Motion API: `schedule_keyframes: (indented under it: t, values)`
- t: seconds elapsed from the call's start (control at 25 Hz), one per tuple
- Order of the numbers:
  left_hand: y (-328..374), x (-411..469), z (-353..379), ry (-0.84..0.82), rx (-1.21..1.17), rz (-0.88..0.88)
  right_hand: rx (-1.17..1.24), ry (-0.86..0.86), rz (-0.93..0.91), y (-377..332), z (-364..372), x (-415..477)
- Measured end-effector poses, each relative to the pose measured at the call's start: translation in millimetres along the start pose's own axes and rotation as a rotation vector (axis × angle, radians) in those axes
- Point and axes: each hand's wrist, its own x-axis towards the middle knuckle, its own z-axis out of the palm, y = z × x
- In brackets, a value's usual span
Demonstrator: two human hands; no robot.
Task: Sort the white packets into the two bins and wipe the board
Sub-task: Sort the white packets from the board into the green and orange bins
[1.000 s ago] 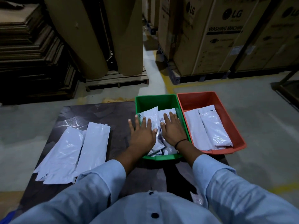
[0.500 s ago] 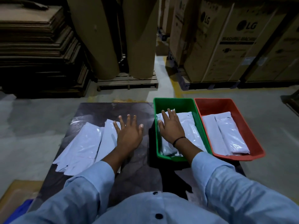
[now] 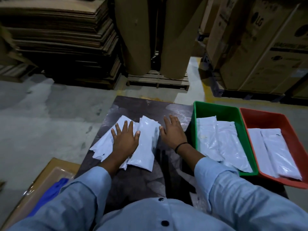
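While the left hand (image 3: 125, 141) lies flat, fingers spread wide, on the loose packets (image 3: 103, 145) heaped toward the board's left edge, the right hand (image 3: 174, 133) rests open on the bare board (image 3: 141, 105) just beside the rightmost packet (image 3: 145, 147), its thumb at or touching that packet's edge; neither hand grips anything. The flat press looks meant to pin the slippery plastic heap so it does not slide, and the right hand seems placed to draw off the nearest packet; that is a reading, not something shown. At the board's right edge stands the green bin (image 3: 216, 106), with the red bin (image 3: 270, 117) touching it on its outer side; each holds white packets laid lengthwise side by side, likely so that they stack flat. The sorting is partly done; several packets lie unsorted on the board, and wiping must wait until they are cleared. On the floor by the board's near left corner, a cardboard sheet (image 3: 55, 165) carries something blue (image 3: 55, 189), possibly a cloth; I cannot tell.
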Motion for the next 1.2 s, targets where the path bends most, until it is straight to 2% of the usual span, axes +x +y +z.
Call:
schedule_keyframes:
  t: [0.36,0.6,0.76,0.92,1.04,1.2]
  values:
    - [-71,-3,27,-0.134,0.05,0.037,0.076,-0.279,0.045,-38,53,-1]
    - [-74,-14,43,-0.142,0.037,0.07,-0.169,-0.452,-0.139,-39,77,-7]
    - [-67,-23,51,-0.132,0.04,0.053,-0.139,-0.412,-0.109,-22,80,-24]
    - [-54,-43,64,-0.112,0.056,0.035,-0.129,-0.225,-0.071,6,81,-53]
    - [-39,-62,73,-0.077,0.082,0.048,-0.124,-0.157,-0.002,19,74,-67]
    - [-23,-62,68,-0.056,0.081,0.021,-0.147,-0.268,0.156,18,69,-66]
